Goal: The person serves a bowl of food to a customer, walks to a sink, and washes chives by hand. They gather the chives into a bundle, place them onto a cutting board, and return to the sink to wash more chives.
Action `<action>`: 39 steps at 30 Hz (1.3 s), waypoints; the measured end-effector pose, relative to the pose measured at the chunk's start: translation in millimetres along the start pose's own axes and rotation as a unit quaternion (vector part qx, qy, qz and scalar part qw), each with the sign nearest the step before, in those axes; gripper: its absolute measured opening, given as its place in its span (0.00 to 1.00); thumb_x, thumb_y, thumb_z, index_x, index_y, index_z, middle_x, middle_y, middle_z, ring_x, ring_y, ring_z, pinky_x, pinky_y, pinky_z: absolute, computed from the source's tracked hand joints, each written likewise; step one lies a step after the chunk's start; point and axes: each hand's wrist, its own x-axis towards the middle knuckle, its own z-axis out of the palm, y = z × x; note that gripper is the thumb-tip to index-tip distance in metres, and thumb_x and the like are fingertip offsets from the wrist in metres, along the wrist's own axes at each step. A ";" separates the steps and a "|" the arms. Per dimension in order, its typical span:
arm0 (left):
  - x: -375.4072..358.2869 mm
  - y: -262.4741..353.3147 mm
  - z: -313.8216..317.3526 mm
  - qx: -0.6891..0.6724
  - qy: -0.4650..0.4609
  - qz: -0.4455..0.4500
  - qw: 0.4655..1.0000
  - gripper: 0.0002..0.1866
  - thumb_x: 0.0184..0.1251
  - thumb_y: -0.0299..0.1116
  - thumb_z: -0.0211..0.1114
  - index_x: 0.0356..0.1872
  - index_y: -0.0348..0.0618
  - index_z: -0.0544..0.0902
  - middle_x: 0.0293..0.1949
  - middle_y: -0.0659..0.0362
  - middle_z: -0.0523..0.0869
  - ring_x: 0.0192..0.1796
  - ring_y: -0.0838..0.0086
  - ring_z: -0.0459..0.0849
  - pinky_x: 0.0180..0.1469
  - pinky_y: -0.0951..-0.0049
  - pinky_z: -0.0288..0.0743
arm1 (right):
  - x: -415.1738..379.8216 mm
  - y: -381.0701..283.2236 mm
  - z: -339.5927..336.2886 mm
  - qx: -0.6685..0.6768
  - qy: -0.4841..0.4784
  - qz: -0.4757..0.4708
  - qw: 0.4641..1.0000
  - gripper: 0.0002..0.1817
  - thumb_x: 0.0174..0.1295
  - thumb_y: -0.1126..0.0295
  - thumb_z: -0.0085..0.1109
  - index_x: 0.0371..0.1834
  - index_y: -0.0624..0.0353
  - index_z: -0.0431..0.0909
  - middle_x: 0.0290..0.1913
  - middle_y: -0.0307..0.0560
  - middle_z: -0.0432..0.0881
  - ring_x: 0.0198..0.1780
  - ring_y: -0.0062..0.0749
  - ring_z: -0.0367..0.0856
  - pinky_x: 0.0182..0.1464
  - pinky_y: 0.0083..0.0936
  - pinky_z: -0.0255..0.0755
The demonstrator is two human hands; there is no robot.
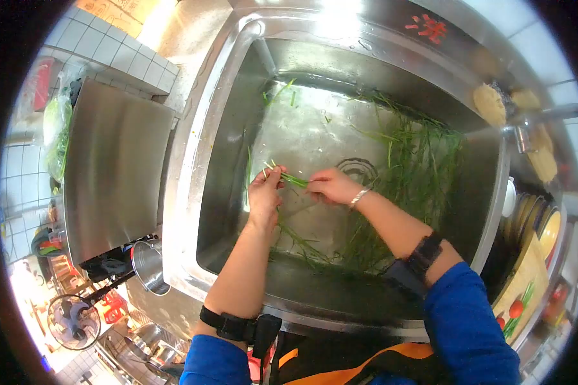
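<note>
Over the water in a deep steel sink (189,192), my two hands hold a small bunch of thin green chives (295,180). My left hand (263,197) pinches the end with the pale tips, its fingers closed. A short way to the right, my right hand (336,187) is closed on the other part of the same bunch. Many long loose chives (424,151) float along the sink's right side. More strands (298,242) lie in the water below my hands, and a few short pieces (277,93) are near the far left corner.
A tap (523,138) reaches over the sink's right rim. Plates and a cutting board (526,276) stand at the right. On the left are a steel panel (119,167), a metal bucket (149,266) and a fan (74,322).
</note>
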 end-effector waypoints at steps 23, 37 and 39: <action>17.0 2.4 -21.5 -0.106 0.005 0.032 0.994 0.05 0.58 0.35 0.53 0.31 0.49 0.74 0.24 0.69 0.73 0.27 0.84 0.69 0.20 0.85 0.53 | -39.9 -29.2 -23.6 -0.258 0.241 -0.269 0.896 0.07 0.46 0.68 0.52 0.28 0.56 0.77 0.27 0.49 0.76 0.31 0.42 0.74 0.35 0.29 0.68; 15.8 2.3 -19.7 -0.005 -0.009 -0.002 1.000 0.04 0.58 0.36 0.54 0.30 0.49 0.73 0.25 0.70 0.76 0.26 0.87 0.67 0.19 0.87 0.53 | 19.6 -12.4 -24.6 -0.110 0.071 0.002 0.991 0.16 0.52 0.57 0.48 0.28 0.58 0.77 0.23 0.44 0.77 0.18 0.27 0.71 0.20 0.21 0.67; 16.6 1.3 -21.2 -0.002 -0.013 0.001 1.000 0.04 0.58 0.36 0.54 0.30 0.49 0.73 0.25 0.70 0.77 0.26 0.87 0.67 0.19 0.87 0.53 | 30.9 -7.1 -24.1 -0.142 0.097 -0.029 0.985 0.17 0.52 0.56 0.47 0.27 0.57 0.78 0.23 0.44 0.77 0.20 0.28 0.73 0.26 0.24 0.68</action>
